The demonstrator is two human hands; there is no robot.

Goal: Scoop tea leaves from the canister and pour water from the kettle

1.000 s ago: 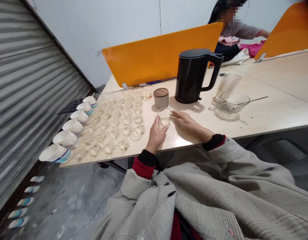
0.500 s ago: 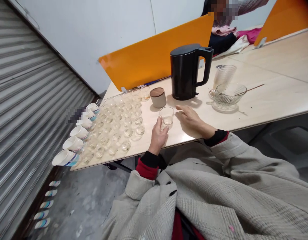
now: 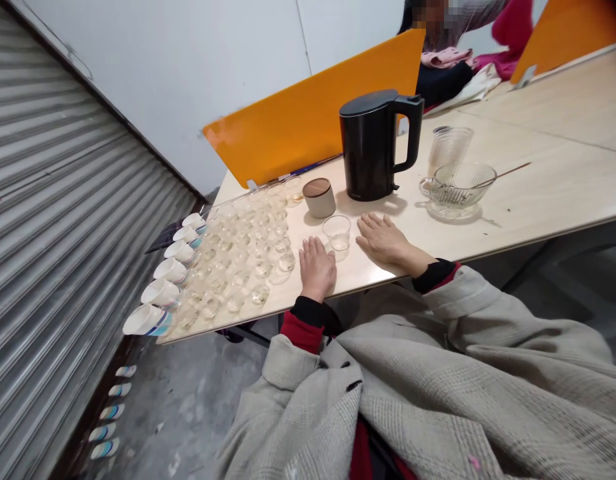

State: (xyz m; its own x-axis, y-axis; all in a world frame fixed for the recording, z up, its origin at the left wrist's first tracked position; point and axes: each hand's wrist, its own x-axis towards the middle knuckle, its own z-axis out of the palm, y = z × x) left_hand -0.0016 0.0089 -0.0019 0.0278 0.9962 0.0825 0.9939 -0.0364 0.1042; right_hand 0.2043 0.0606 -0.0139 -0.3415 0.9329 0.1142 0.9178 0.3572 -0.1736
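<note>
My left hand (image 3: 317,268) lies palm down on the table (image 3: 418,243), fingers stretched out, just left of a clear plastic cup (image 3: 337,233). On the cup's other side my right hand (image 3: 384,239) rests flat with its fingers extended. The cup stands upright between the two hands; neither appears to hold it. Behind it sits a grey canister (image 3: 320,200) with a brown wooden-looking lid. A black electric kettle (image 3: 368,150) stands beyond my right hand. Left of my left hand, many small clear cups (image 3: 235,267) stand in close rows.
White paper cups (image 3: 171,270) line the table's left end; more paper cups (image 3: 111,411) stand on the floor. At right are a glass bowl (image 3: 461,190) holding a thin stick (image 3: 513,171) and stacked clear cups (image 3: 451,150). An orange divider (image 3: 313,107) stands behind. Another person handles pink cloth (image 3: 513,27).
My left hand has let go of the clear cup and now lies flat beside it. My right hand has turned palm down onto the table. The person behind has lifted pink cloth.
</note>
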